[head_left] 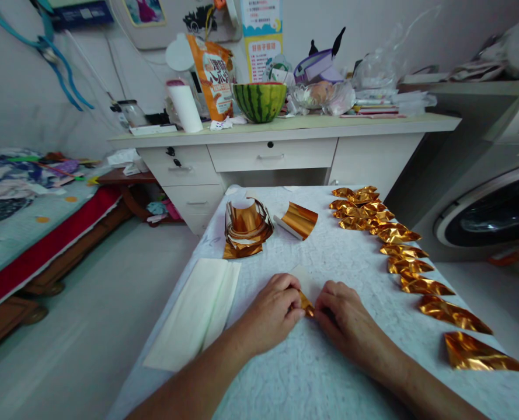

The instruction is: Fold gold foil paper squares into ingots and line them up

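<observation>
Smooth cream paper (193, 315) is laid at 9 o'clock from the gold foil piece (306, 304), curly shiny foil (247, 224) is nested at 11, that piece's pinched by a nearly closed left hand (277, 315) and curled-in right hand (347, 321), crinkly pointy twists (454, 315) are lined up 1 to 4

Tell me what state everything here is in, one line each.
Left hand: gripping gold foil
Right hand: curled at the foil's edge
Foil shapes: folded, lined up
Spare foil sheet: curled
Watermelon: cut open
Middle drawer: shut
</observation>
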### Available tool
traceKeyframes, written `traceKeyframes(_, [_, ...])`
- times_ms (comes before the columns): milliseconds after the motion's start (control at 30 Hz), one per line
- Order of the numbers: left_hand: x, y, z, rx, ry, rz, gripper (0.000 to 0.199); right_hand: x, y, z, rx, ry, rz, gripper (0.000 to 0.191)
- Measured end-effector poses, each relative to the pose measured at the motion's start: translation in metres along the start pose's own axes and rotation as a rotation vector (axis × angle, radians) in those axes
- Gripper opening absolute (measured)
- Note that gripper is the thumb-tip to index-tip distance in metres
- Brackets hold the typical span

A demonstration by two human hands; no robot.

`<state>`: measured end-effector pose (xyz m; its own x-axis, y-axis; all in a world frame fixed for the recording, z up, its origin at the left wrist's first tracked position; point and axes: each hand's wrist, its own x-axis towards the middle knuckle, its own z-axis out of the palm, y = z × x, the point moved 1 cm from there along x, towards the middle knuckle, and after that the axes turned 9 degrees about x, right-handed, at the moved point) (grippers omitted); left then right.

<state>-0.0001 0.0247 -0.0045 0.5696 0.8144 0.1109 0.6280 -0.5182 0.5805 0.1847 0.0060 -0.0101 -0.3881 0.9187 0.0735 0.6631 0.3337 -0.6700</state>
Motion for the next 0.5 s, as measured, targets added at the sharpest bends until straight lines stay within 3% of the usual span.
traceKeyframes(500, [0.0029, 0.0034, 0.0051, 0.041, 0.049, -0.027, 0.018, 0.0007, 0.0057, 0.0105, -0.126, 0.101, 0.036, 0.018])
